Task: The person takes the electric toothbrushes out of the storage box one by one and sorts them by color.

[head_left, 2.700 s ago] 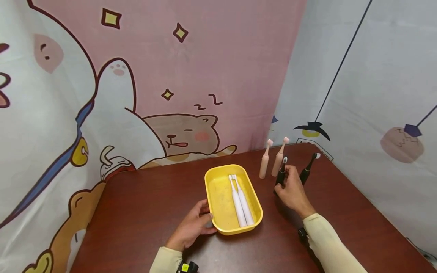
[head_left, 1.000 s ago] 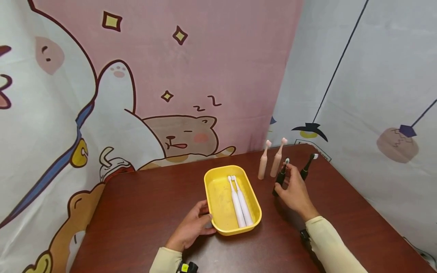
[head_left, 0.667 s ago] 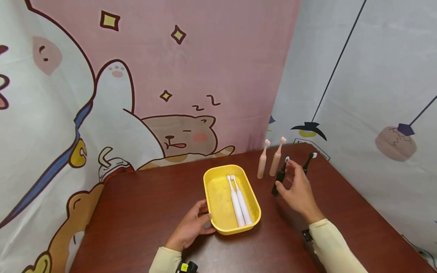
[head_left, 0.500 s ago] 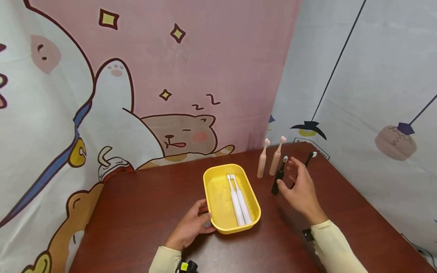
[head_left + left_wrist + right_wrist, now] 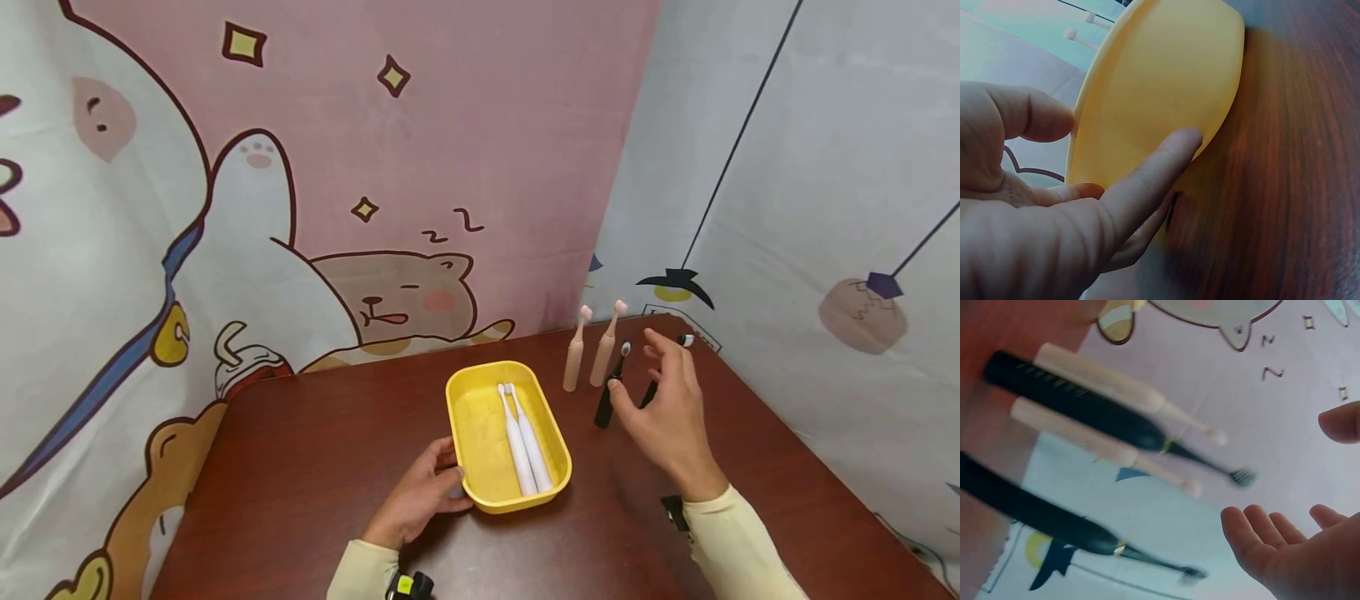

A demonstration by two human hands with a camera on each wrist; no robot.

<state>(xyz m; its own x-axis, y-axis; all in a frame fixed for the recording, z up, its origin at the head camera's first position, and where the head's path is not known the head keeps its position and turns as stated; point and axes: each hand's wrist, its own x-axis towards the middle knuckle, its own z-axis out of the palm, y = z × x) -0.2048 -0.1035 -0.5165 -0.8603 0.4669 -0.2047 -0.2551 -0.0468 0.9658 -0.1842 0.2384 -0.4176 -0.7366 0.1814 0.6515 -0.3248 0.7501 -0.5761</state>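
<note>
My left hand (image 5: 420, 496) rests against the left side of a yellow tray (image 5: 480, 425). In the left wrist view, its fingertips touch the tray's outer wall (image 5: 1160, 81) and the thumb is right at the rim. Two white electric toothbrushes (image 5: 519, 457) lie side by side in the tray. My right hand (image 5: 672, 421) hovers with spread fingers and nothing in it. Just left of its thumb stands a black electric toothbrush (image 5: 603, 407), upright; the right wrist view shows this toothbrush (image 5: 1079, 409) apart from the fingers. Another black toothbrush (image 5: 650, 393) stands behind the hand, partly hidden.
Two pink electric toothbrushes (image 5: 602, 360) stand upright behind the black ones. The brown tabletop (image 5: 322, 442) ends at a cartoon-printed curtain (image 5: 510, 167) at the back and right.
My right hand has let go of the black toothbrush, which now stands by itself, and has drawn away to the right with fingers spreading. The left hand and tray have stayed put.
</note>
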